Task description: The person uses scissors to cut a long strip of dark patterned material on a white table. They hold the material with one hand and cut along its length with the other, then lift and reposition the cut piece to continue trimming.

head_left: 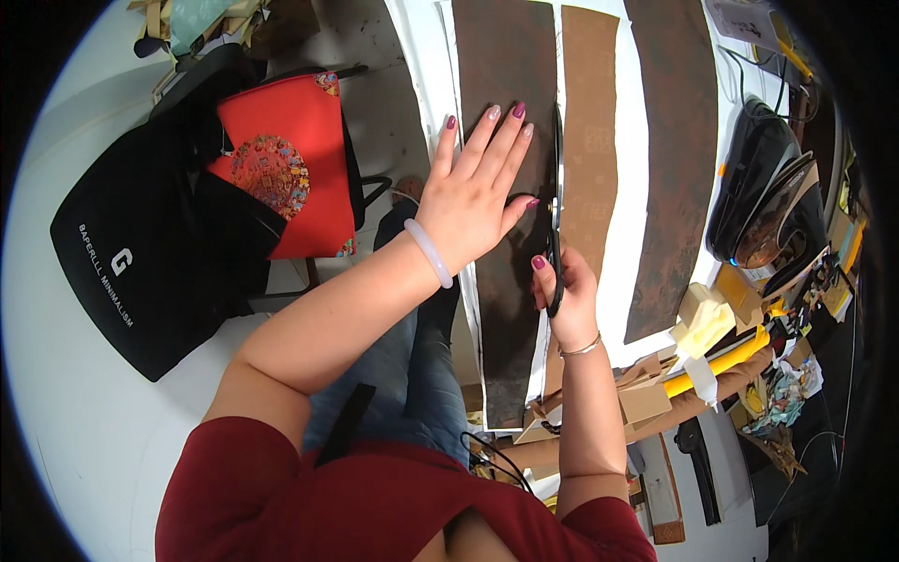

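Note:
A long dark brown strip of sheet material [506,66], white along its edges, lies lengthwise before me; I cannot tell what it is made of. My left hand [473,192] rests flat on it, fingers spread and empty. Scissors with black handles [554,248] are gripped in my right hand [573,295], at the strip's right edge. Their blades point away from me along that edge, almost in line with it. Beside them runs a lighter brown strip [588,112] with a wavy white margin. Farther right is another dark mottled strip [670,187].
On the left are a chair with a red patterned cloth item [318,159] and a black bag [140,253]. Shiny black objects [754,187] lie at right, near a pale yellow block [704,317]. Cardboard pieces [646,403] and a yellow roll [716,363] sit at the near right.

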Available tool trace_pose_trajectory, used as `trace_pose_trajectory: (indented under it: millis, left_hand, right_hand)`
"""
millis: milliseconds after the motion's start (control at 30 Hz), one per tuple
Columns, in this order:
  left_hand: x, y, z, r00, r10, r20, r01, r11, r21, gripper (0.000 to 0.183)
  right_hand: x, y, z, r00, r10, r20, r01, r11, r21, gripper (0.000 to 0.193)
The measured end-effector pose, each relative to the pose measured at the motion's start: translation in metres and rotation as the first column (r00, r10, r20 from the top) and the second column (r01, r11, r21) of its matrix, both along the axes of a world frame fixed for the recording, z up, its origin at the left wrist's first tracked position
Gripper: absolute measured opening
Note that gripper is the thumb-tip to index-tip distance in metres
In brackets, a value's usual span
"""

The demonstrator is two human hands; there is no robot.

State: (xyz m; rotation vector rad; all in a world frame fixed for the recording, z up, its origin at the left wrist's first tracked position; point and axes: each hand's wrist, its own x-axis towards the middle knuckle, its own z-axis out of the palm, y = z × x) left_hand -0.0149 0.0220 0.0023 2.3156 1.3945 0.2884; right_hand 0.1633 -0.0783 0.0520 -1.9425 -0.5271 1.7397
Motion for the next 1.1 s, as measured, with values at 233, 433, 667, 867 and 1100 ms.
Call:
trace_pose_trajectory:
  millis: [233,433,667,867,1100]
  left_hand:
    - [0.001,-0.009,0.002,1.000,0.016,0.014,-0.015,0.999,-0.039,0.085]
    - [0.001,-0.011,0.001,1.000,0.013,0.007,-0.012,0.999,-0.051,0.081]
    - [0.000,-0.011,0.001,1.000,0.007,0.022,-0.006,0.999,-0.052,0.080]
    - [0.001,-0.011,0.000,1.000,0.020,0.021,-0.019,0.999,-0.036,0.081]
    - [0.000,-0.008,0.005,0.999,0.024,0.034,-0.024,1.000,-0.008,0.075]
  right_hand:
    - [-0.003,0.001,0.001,0.999,-0.046,-0.020,0.046,0.999,-0.002,0.026]
    - [-0.005,0.014,-0.002,1.000,-0.016,-0.011,0.017,0.998,0.053,0.027]
    - [-0.008,0.014,-0.003,0.999,-0.034,0.013,0.033,0.999,0.033,0.027]
    - [-0.003,0.032,-0.006,1.000,0.001,-0.003,-0.001,0.997,0.081,0.026]
    - [-0.003,0.036,-0.003,0.995,0.096,0.029,-0.098,0.993,0.071,0.030]
